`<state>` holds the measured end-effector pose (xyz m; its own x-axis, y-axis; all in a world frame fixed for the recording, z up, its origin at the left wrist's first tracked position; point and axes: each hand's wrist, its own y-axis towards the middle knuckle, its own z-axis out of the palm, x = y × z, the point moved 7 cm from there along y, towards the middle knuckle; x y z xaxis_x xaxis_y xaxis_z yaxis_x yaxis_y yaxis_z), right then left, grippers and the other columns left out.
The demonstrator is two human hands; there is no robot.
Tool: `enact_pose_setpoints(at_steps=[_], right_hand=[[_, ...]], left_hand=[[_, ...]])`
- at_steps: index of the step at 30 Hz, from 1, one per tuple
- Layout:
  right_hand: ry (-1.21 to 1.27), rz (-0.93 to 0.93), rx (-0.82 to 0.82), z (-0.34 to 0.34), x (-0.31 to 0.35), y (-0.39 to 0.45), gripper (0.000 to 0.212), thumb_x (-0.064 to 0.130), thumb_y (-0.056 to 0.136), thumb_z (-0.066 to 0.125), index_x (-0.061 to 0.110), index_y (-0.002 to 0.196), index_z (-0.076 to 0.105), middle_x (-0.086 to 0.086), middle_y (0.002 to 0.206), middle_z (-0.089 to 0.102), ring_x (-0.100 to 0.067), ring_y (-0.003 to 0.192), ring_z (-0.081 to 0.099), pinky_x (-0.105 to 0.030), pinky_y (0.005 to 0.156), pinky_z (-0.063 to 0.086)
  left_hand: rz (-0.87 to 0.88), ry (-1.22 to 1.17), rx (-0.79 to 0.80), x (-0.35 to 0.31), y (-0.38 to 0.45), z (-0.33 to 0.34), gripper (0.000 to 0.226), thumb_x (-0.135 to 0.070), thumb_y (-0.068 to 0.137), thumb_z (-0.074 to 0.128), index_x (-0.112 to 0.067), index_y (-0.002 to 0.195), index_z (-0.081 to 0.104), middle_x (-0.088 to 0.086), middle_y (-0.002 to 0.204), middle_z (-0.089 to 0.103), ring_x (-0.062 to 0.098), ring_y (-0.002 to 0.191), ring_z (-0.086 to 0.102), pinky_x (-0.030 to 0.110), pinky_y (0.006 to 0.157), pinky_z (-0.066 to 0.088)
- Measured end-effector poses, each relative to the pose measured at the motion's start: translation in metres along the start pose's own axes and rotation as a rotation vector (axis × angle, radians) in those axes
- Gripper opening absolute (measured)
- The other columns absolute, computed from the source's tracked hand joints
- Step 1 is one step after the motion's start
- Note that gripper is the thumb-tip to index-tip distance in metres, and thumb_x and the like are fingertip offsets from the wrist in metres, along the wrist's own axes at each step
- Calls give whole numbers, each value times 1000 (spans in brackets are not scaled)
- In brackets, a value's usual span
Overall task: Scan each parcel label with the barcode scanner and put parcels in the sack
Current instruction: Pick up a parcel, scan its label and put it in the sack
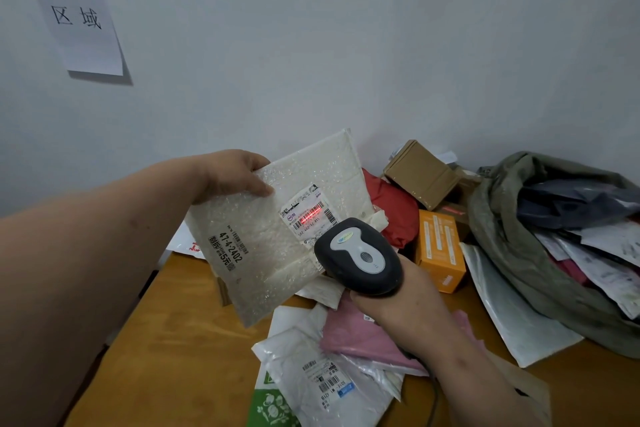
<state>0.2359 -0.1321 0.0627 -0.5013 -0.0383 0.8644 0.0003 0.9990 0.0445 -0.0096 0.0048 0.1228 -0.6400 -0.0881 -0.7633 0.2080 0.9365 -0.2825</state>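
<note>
My left hand grips the top left corner of a white bubble-wrap mailer and holds it tilted above the table. A white shipping label on the mailer shows a red scan line across its barcode. My right hand grips the handle of a dark grey barcode scanner, whose head points at that label from just below it. At the right stands an olive-green sack, open, with several parcels inside.
More parcels are heaped on the wooden table: a pink bag, white poly bags, an orange box, a red bag and a brown carton. A paper sign hangs on the wall.
</note>
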Motion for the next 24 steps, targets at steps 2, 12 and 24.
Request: enact_pose_setpoints(at_steps=[2, 12, 24], right_hand=[[13, 4, -2, -2, -3, 0, 34, 12, 69, 81, 26, 96, 64, 7, 85, 72, 1, 77, 66, -17, 61, 48], [33, 19, 22, -30, -13, -7, 27, 9, 72, 78, 27, 86, 64, 9, 76, 71, -2, 71, 66, -20, 61, 53], [405, 307, -233, -118, -81, -9, 11, 13, 79, 76, 21, 81, 68, 7, 61, 66, -6, 57, 61, -24, 54, 51]], left_hand=[[-4, 5, -3, -2, -2, 3, 23, -4, 92, 65, -14, 112, 67, 16, 103, 73, 33, 87, 71, 44, 79, 58], [-30, -4, 9, -15, 3, 30, 22, -5, 93, 64, -14, 113, 66, 18, 103, 74, 39, 91, 71, 52, 83, 58], [78, -288, 24, -69, 61, 117, 23, -3, 94, 60, -9, 115, 66, 26, 103, 72, 45, 91, 68, 63, 89, 53]])
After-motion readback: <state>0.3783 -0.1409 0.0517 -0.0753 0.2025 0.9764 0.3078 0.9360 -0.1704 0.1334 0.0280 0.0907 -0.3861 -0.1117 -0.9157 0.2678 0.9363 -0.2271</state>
